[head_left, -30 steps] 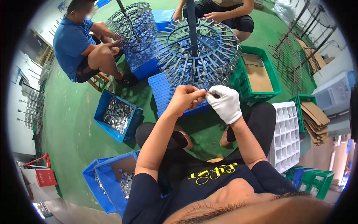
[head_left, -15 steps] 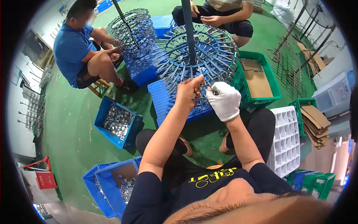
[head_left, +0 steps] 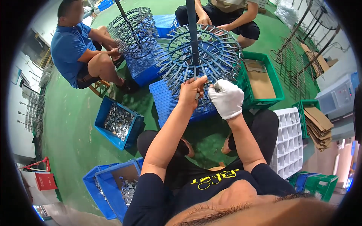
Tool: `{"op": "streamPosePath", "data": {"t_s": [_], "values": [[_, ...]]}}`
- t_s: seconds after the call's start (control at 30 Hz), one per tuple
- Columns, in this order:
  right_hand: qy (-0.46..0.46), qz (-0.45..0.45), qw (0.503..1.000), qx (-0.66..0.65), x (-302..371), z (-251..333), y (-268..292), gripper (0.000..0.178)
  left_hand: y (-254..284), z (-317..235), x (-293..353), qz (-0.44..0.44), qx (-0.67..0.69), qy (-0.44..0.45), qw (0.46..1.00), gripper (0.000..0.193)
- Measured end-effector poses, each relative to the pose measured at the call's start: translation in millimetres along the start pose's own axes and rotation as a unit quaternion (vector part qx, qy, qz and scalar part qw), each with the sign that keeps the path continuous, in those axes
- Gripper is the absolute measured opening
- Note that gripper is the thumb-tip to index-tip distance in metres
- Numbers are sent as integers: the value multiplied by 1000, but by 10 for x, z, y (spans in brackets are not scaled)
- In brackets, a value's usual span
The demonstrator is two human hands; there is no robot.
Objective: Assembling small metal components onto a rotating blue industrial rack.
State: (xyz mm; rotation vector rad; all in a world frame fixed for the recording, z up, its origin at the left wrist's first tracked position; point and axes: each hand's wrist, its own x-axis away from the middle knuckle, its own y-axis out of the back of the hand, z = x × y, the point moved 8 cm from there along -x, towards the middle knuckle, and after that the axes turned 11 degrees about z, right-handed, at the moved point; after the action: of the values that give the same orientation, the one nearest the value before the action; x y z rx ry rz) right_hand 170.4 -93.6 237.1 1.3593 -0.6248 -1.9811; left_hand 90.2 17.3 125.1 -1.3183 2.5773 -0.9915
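A round rack point(head_left: 171, 69) with many metal prongs stands before me on a dark central pole point(head_left: 192, 34). My bare left hand point(head_left: 191, 92) is closed at the rack's near edge, thumb and forefinger pinched together. My right hand point(head_left: 227, 98), in a white glove, is closed just to its right, fingertips turned toward the left hand. A small metallic bit shows between the two hands, too small to name. Whatever sits inside either grip is mostly hidden by the fingers. Beneath the rack lies a blue plastic crate point(head_left: 161, 98).
Blue bins point(head_left: 100, 122) of small metal pieces sit at my left. A green crate point(head_left: 281, 96) with cardboard and a white divided tray point(head_left: 274, 152) are at my right. One co-worker point(head_left: 71, 45) sits by a second rack point(head_left: 132, 28); another point(head_left: 235, 17) sits opposite.
The opposite co-worker's hands have come down to the far side of my rack. The co-worker at left has shifted slightly left. My hands have barely moved.
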Motion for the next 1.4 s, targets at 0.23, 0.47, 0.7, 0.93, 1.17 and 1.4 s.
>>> {"op": "streamPosePath", "data": {"t_s": [0.23, 0.47, 0.7, 0.93, 1.17, 1.4], "values": [[-15, 2, 999, 29, 10, 23, -1, 17, 30, 59, -57, 6, 12, -5, 1000, 17], [-8, 18, 999, 32, -35, 9, -17, 12, -43, 34, 10, 17, 38, 3, 999, 18], [-15, 26, 999, -27, 78, 70, 121, 8, 85, 210, 375, 33, 181, 53, 982, 38], [94, 244, 942, -212, 407, 670, -184, 7, 449, 479, 781, -7, 211, 11, 977, 57], [85, 228, 951, -189, 543, 612, -345, 8, 399, 560, 962, -58, 177, 37, 982, 55], [-56, 142, 965, -213, 512, 232, -323, 3, 339, 217, 1102, -64, -94, -74, 991, 32]]}}
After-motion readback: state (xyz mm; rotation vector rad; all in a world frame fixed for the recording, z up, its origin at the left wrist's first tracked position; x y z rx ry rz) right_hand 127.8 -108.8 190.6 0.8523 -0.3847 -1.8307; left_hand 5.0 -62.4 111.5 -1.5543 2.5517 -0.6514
